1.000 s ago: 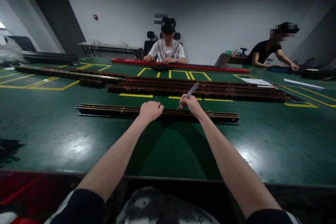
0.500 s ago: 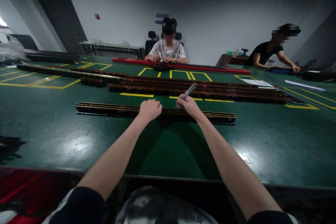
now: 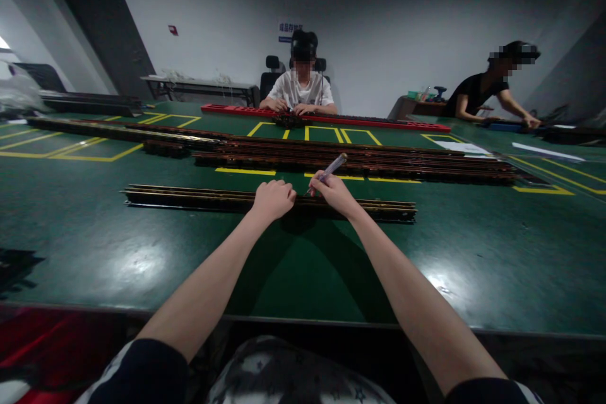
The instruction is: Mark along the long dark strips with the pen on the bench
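Note:
A long dark metal rail (image 3: 218, 197) with brassy edges lies crosswise on the green table in front of me. My left hand (image 3: 274, 199) is closed over its middle, fingers curled down on the far side, where their tips are hidden. Just to the right, my right hand (image 3: 331, 192) pinches a slim pen-shaped tool (image 3: 334, 164) with a translucent purplish barrel. The tool leans, its upper end pointing up and right, and its thin lower end points down at the rail's channel. Whether that tip touches the rail I cannot tell.
Beyond my hands lies a stack of long dark rails (image 3: 303, 154) across yellow tape marks. A red slotted bar (image 3: 379, 122) runs along the far edge, where a person in white (image 3: 303, 88) sits. Another person (image 3: 483, 91) leans in at right. Paper (image 3: 466, 149) lies nearby.
The rail has slid a little to the left. My right hand and the tool have shifted left, closer to my left hand, and the tool leans over more.

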`<state>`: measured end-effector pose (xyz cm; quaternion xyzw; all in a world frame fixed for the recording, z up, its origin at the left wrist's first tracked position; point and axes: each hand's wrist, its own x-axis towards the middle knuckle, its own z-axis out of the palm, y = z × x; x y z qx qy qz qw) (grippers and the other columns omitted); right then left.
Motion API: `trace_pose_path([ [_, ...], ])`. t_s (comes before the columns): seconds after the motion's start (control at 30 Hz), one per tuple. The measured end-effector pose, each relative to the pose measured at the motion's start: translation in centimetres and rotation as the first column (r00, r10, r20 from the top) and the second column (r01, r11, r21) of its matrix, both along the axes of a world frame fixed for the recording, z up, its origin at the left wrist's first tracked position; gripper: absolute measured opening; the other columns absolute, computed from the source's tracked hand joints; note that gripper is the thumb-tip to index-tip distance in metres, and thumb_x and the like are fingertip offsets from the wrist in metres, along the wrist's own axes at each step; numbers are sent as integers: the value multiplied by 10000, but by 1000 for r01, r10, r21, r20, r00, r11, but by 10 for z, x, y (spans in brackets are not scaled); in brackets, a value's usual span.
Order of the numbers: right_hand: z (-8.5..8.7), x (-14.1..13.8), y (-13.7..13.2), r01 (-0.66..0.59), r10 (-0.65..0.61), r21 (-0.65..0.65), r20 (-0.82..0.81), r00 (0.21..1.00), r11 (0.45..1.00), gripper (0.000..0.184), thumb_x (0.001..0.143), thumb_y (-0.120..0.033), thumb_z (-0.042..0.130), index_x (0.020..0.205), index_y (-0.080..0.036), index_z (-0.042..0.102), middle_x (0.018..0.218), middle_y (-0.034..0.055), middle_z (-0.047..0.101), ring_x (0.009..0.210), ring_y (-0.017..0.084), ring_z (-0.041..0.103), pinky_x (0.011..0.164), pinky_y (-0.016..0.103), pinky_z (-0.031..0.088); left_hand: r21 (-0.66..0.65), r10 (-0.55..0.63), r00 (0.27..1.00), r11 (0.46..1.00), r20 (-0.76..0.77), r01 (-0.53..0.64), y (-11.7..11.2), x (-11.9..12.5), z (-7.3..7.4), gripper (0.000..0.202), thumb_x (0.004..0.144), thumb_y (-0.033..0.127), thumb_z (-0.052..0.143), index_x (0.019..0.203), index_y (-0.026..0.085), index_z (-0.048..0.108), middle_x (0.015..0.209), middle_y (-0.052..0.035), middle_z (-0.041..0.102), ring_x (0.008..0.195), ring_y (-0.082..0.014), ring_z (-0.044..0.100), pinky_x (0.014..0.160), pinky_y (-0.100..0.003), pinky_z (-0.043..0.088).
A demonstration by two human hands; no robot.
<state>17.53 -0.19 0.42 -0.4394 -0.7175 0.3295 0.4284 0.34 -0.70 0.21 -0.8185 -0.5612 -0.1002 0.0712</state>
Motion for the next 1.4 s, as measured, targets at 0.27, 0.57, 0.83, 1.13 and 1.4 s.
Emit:
trace_pose_path([
  [0.27,-2,-1,1,-18,18,-13,-7,1000,1000,155,850,-219,497,711,-190,559,625,-5,610,690,153,589,731,293,427,-25,0,1000,1000,22,1,2,-1,-2,477,935,310,253,913,160,706,997,-127,693,937,-248,640,785,-359,476],
  [0.57,4,7,2,12,-20,-90,-96,995,996,169,828,-199,517,663,-182,550,585,3,612,617,146,578,629,268,427,-61,-2,999,998,50,5,3,-2,-2,479,934,320,252,909,157,702,980,-115,698,910,-227,639,781,-340,489],
  [0.83,1,17,2,68,-86,-110,-168,982,992,186,797,-166,503,613,-177,530,568,-3,585,550,123,564,648,280,464,-83,-6,998,996,64,12,2,-3,-2,488,941,333,238,912,154,690,943,-104,699,862,-207,646,746,-319,498],
  [1.13,-4,18,7,119,-134,-88,-192,972,989,161,726,-166,498,567,-186,517,513,-16,541,511,125,540,585,267,456,-79,-1,999,997,45,5,3,-2,0,487,936,329,241,924,150,694,965,-116,693,896,-222,644,759,-323,497],
  [1.4,-3,22,8,174,-187,-89,-168,968,981,198,730,-167,476,536,-192,506,480,-15,525,476,123,523,538,249,441,-79,-15,997,997,78,21,3,-3,-2,489,934,327,239,892,144,690,910,-112,686,843,-211,642,735,-314,495],
])
